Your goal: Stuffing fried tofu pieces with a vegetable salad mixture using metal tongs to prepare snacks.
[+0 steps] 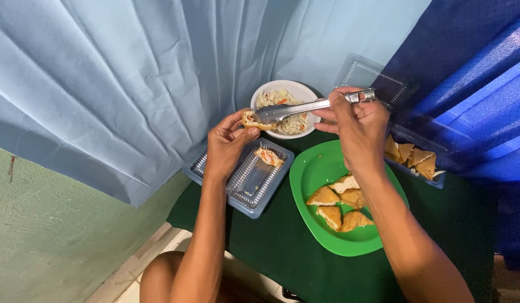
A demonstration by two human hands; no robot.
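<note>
Looking down from the head camera, I see my left hand [226,143] pinching a split fried tofu pocket [253,120] over the clear plastic tray [243,193], just beside the white bowl of filling [285,101]. My right hand [358,120], wrist bent down, is closed around metal tongs [304,106] whose tips meet the pocket. I'd judge steady pressure and small portions keep the pocket from tearing.

Bowl [288,90] behind tray [215,168], plate [310,174] right w/ wedges [341,205].
</note>
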